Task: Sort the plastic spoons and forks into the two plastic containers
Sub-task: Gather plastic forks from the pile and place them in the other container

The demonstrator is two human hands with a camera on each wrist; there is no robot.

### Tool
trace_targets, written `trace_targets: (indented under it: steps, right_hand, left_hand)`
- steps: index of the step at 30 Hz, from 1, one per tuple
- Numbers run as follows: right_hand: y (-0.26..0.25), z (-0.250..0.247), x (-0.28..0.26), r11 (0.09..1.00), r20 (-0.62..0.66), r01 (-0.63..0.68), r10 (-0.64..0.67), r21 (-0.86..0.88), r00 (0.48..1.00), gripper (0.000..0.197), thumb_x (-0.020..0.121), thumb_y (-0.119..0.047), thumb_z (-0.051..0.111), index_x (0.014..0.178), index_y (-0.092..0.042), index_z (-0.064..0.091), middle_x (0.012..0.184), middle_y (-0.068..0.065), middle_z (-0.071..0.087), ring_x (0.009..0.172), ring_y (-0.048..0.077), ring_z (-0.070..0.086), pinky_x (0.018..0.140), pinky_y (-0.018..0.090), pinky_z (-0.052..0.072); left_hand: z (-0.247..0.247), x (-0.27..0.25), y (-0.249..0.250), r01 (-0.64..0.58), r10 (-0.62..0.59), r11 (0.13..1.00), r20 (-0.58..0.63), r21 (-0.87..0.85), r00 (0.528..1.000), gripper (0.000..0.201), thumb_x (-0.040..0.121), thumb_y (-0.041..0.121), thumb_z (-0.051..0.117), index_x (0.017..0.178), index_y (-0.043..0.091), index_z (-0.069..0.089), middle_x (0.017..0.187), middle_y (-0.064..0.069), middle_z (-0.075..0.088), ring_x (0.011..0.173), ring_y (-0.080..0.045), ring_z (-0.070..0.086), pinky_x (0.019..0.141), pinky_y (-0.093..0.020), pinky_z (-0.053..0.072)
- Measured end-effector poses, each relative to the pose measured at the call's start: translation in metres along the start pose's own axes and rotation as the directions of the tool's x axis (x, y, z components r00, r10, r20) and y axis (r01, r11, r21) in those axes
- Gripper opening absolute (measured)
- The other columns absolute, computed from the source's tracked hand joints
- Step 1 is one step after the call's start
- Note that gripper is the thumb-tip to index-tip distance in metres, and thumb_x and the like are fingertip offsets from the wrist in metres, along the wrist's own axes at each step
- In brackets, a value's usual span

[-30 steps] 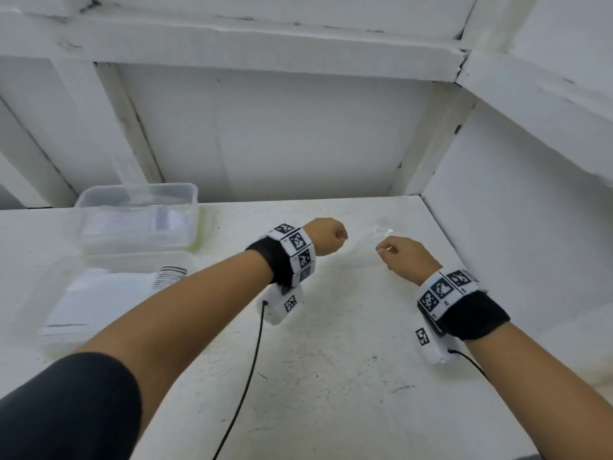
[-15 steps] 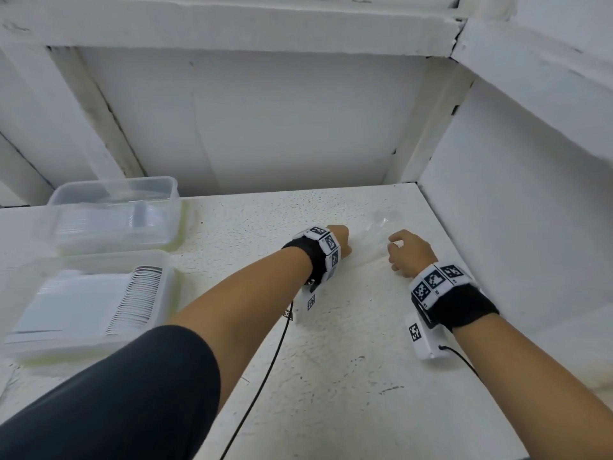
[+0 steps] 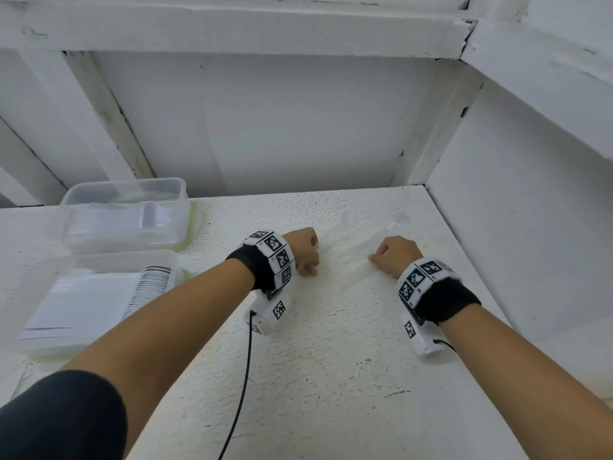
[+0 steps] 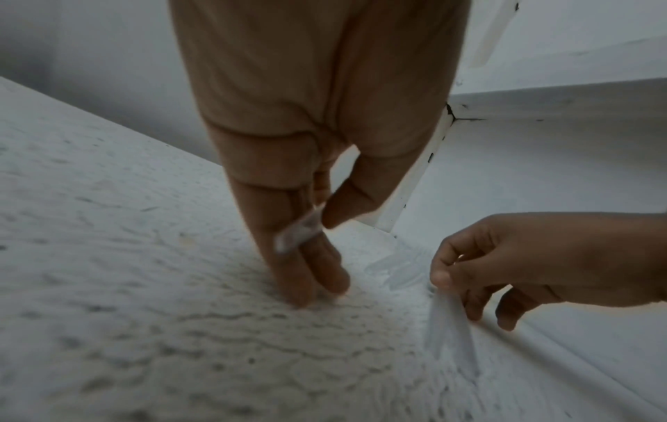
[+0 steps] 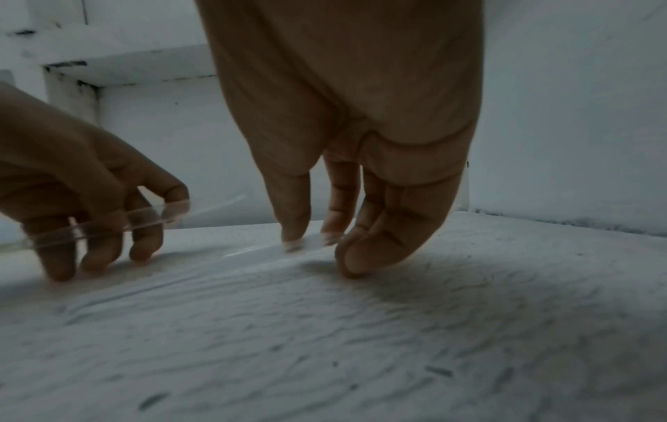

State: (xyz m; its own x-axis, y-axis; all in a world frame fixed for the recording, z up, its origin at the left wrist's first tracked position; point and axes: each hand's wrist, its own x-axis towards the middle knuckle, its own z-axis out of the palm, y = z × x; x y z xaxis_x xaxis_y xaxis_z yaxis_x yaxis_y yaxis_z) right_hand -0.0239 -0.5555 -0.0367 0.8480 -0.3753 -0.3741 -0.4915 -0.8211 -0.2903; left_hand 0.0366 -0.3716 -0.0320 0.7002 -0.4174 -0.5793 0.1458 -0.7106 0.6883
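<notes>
White, rough-textured bench (image 3: 325, 376), flecked with small dark specks and scuffs. Boxed in by white painted walls: far wall (image 3: 298, 127) straight ahead, right wall (image 3: 517, 227) closing the corner at far right. Across the top, a thick white beam (image 3: 232, 28) with cracked, chipped paint at its right joint. On the far wall's left part, slanted white struts (image 3: 109, 121). Thin black cable (image 3: 243, 386) trailing over the bench toward the near edge. Dark sleeve (image 3: 59, 419) at near left.
</notes>
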Motion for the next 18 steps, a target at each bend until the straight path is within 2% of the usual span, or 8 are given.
trace_targets:
  steps: [2, 4, 5, 7, 9, 13, 16, 18]
  right_hand:
    - [-0.004, 0.0, -0.005, 1.0, 0.039, -0.012, 0.012, -0.015, 0.999, 0.033, 0.089, -0.024, 0.057, 0.059, -0.014, 0.049, 0.06, 0.001, 0.05, 0.063, 0.018, 0.053, 0.052, 0.022, 0.036]
    - [-0.005, -0.001, -0.012, 1.0, 0.061, -0.029, 0.03, -0.006, 0.998, 0.015, 0.09, -0.016, 0.054, 0.08, -0.007, 0.062, 0.082, 0.008, 0.063, 0.087, 0.026, 0.062, 0.068, 0.027, 0.046]
    - [-0.004, -0.002, -0.014, 0.999, 0.062, -0.038, 0.036, 0.028, 0.997, 0.012, 0.09, -0.011, 0.053, 0.086, -0.005, 0.062, 0.089, 0.012, 0.065, 0.091, 0.029, 0.064, 0.074, 0.03, 0.049]
    - [0.002, -0.003, -0.019, 0.974, 0.062, -0.066, 0.053, 0.218, 0.997, 0.007, 0.089, -0.007, 0.055, 0.083, -0.009, 0.053, 0.082, 0.014, 0.064, 0.073, 0.028, 0.064, 0.071, 0.033, 0.052]
    - [0.01, -0.004, -0.023, 0.904, 0.06, -0.093, 0.075, 0.416, 0.995, 0.018, 0.087, -0.008, 0.061, 0.088, -0.013, 0.044, 0.072, 0.012, 0.062, 0.059, 0.022, 0.058, 0.062, 0.031, 0.052]
    - [0.021, -0.005, -0.025, 0.891, 0.025, -0.106, 0.106, 0.442, 0.994, 0.024, 0.087, -0.01, 0.063, 0.099, -0.012, 0.042, 0.072, 0.012, 0.063, 0.058, 0.021, 0.059, 0.067, 0.033, 0.054]
    - [0.026, -0.005, -0.026, 0.89, 0.066, -0.141, 0.125, 0.433, 0.99, 0.02, 0.088, -0.003, 0.057, 0.1, -0.012, 0.043, 0.076, 0.015, 0.063, 0.063, 0.025, 0.059, 0.072, 0.038, 0.055]
    - [0.028, -0.008, -0.028, 0.879, 0.051, -0.142, 0.134, 0.455, 0.99, 0.02, 0.089, 0.001, 0.05, 0.103, -0.011, 0.041, 0.086, 0.019, 0.062, 0.069, 0.027, 0.059, 0.068, 0.039, 0.055]
  left_hand:
    - [-0.001, 0.002, 0.002, -0.018, 0.02, 0.999, -0.069, 0.036, 0.997, 0.017, 0.091, -0.002, 0.045, 0.1, 0.01, 0.039, 0.089, -0.011, 0.061, 0.063, -0.017, 0.057, 0.065, -0.029, 0.052]
    - [0.0, 0.007, 0.007, -0.038, 0.059, 0.989, -0.138, 0.145, 0.989, 0.017, 0.092, 0.001, 0.042, 0.106, 0.009, 0.038, 0.099, -0.011, 0.057, 0.071, -0.018, 0.05, 0.058, -0.023, 0.042]
    - [0.001, 0.011, 0.01, -0.048, 0.079, 0.981, -0.161, 0.19, 0.984, 0.018, 0.093, 0.003, 0.042, 0.11, 0.007, 0.04, 0.102, -0.011, 0.054, 0.078, -0.019, 0.048, 0.058, -0.024, 0.038]
    - [0.006, 0.019, 0.016, -0.077, 0.123, 0.969, -0.186, 0.233, 0.975, 0.024, 0.094, 0.008, 0.04, 0.117, 0.004, 0.044, 0.108, -0.011, 0.054, 0.092, -0.021, 0.048, 0.069, -0.026, 0.038]
    - [0.015, 0.026, 0.023, -0.108, 0.16, 0.961, -0.192, 0.255, 0.968, 0.03, 0.095, 0.013, 0.04, 0.122, 0.004, 0.047, 0.115, -0.011, 0.056, 0.102, -0.023, 0.052, 0.078, -0.026, 0.036]
    - [0.033, 0.038, 0.039, -0.163, 0.217, 0.941, -0.161, 0.295, 0.963, 0.03, 0.095, 0.015, 0.042, 0.122, 0.004, 0.048, 0.122, -0.011, 0.054, 0.103, -0.023, 0.05, 0.079, -0.025, 0.035]
    - [0.042, 0.047, 0.045, -0.163, 0.21, 0.931, -0.115, 0.328, 0.971, 0.032, 0.094, 0.018, 0.046, 0.123, 0.004, 0.049, 0.127, -0.012, 0.053, 0.106, -0.024, 0.051, 0.084, -0.03, 0.039]
    - [0.045, 0.051, 0.048, -0.153, 0.194, 0.913, -0.072, 0.378, 0.978, 0.02, 0.093, 0.021, 0.051, 0.107, 0.007, 0.054, 0.114, -0.013, 0.055, 0.103, -0.025, 0.052, 0.079, -0.03, 0.042]
